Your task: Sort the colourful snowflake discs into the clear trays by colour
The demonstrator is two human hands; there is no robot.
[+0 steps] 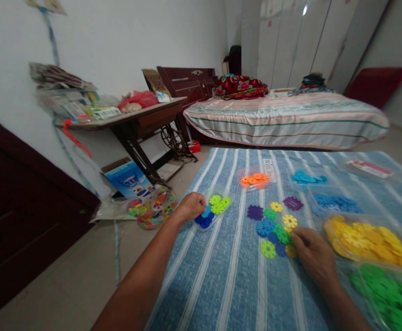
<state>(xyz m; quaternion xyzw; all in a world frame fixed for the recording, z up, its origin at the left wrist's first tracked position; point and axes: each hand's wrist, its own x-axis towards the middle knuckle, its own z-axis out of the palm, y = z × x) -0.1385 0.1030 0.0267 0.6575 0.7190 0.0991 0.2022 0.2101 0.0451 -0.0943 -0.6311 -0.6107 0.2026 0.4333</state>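
My left hand (191,206) is curled at the near end of a clear tray (229,197) that holds lime and dark blue snowflake discs, its fingers closed over a light blue disc (206,212). My right hand (314,252) rests fingers-down at the right edge of a loose pile of coloured discs (273,226) on the blue striped mat (228,276), its fingertips on a yellow one (291,251); whether it grips it is hidden.
Clear trays sit around the pile: orange discs (255,179), blue discs (336,202), yellow discs (369,239), green discs (390,294). A bag of mixed discs (152,209) lies on the floor to the left. A sewing table (135,122) and a bed (283,117) stand beyond.
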